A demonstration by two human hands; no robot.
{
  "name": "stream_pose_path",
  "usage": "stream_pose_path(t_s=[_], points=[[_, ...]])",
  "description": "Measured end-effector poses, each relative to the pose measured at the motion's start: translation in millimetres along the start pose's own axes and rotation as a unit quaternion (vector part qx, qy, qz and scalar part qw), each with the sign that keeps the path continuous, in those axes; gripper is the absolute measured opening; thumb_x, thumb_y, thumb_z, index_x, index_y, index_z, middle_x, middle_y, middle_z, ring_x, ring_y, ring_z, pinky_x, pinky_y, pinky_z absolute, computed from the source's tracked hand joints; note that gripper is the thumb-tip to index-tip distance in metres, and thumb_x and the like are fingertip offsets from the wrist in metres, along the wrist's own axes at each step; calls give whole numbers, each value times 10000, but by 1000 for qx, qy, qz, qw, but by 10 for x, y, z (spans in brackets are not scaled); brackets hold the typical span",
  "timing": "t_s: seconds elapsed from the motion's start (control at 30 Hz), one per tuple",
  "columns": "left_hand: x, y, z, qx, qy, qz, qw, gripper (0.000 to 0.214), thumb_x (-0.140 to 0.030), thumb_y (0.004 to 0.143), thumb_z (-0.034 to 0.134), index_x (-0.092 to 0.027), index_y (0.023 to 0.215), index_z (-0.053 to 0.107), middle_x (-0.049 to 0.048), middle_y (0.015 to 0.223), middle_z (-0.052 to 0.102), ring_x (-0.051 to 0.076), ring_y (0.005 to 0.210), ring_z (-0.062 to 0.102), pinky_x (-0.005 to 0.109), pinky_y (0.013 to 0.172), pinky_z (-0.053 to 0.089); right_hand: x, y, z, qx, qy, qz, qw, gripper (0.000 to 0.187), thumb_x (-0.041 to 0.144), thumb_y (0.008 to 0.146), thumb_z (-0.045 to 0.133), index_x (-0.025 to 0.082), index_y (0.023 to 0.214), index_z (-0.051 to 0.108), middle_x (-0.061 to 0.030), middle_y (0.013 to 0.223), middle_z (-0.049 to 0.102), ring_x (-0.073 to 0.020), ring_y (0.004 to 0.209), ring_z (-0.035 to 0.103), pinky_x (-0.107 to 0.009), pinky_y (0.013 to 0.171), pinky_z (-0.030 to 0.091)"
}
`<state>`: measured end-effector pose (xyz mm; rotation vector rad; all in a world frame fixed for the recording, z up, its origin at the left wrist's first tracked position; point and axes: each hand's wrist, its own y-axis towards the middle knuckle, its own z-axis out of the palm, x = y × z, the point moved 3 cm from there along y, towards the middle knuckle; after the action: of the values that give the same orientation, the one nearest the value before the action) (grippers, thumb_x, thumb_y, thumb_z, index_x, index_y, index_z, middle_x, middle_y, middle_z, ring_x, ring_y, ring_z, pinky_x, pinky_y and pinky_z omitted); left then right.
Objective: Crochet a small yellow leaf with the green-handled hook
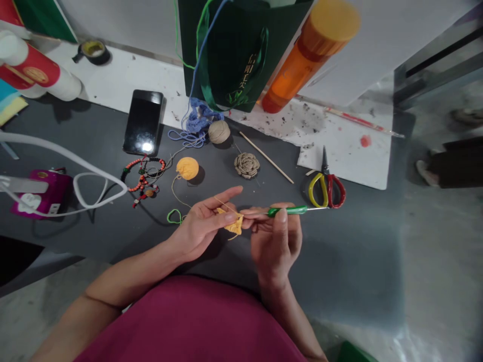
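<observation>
My left hand (204,221) pinches a small yellow crochet piece (234,222) between thumb and fingers, with the forefinger stretched out and the yarn running over it. My right hand (277,236) grips a green-handled crochet hook (289,210), its tip at the yellow piece. The yellow strand leads back across the dark table (354,251) to a yellow yarn ball (187,168).
On the table lie scissors (327,188), a thin wooden stick (266,157), a beige yarn ball (219,131), a coiled beige piece (246,165), blue yarn (198,118), a phone (144,122), beaded bracelets (143,178), a green bag (234,50) and an orange tube (309,53).
</observation>
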<state>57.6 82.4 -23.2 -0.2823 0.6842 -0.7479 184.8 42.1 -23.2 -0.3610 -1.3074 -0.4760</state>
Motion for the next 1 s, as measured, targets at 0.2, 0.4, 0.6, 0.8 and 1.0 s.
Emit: stream_pose_path(t_s=[0.2, 0.4, 0.6, 0.8, 1.0], points=[[34, -16, -18, 2, 27, 9, 1000, 465, -238, 683, 955, -277, 1129, 828, -42, 743, 676, 105, 756, 650, 295, 832, 503, -67, -55, -33, 7, 0, -22, 1000, 154, 402, 938, 680, 254, 902, 656, 27, 779, 757, -147, 620, 734, -280, 568, 579], [3, -42, -25, -33, 46, 47, 997, 574, -207, 687, 947, -289, 1230, 781, -53, 782, 697, 92, 738, 666, 248, 769, 520, 36, -74, -16, 67, -107, -174, 977, 142, 205, 982, 604, 275, 1059, 700, 0, 899, 816, -170, 736, 778, -337, 652, 619], [-17, -36, -17, -35, 38, 29, 998, 675, -188, 711, 925, -216, 1349, 705, -69, 674, 678, 85, 658, 619, 240, 735, 499, 118, -101, 34, 88, -257, -324, 906, 261, 128, 903, 715, 304, 1094, 735, -12, 1036, 844, -196, 822, 806, -357, 672, 632], [18, -29, -45, -24, 13, -29, 999, 740, -181, 695, 930, -220, 1390, 679, -48, 770, 752, 100, 755, 688, 277, 869, 520, 37, -126, -3, 4, -111, -182, 977, 90, 239, 977, 643, 269, 1003, 724, 11, 855, 787, -146, 726, 746, -309, 665, 608], [11, -14, -59, -25, 8, -17, 999, 644, -167, 688, 935, -233, 1298, 739, -87, 653, 655, 92, 722, 670, 263, 809, 519, 17, -150, -77, -52, -137, -152, 977, 80, 318, 994, 624, 260, 995, 680, 37, 792, 672, -88, 559, 619, -254, 558, 536]])
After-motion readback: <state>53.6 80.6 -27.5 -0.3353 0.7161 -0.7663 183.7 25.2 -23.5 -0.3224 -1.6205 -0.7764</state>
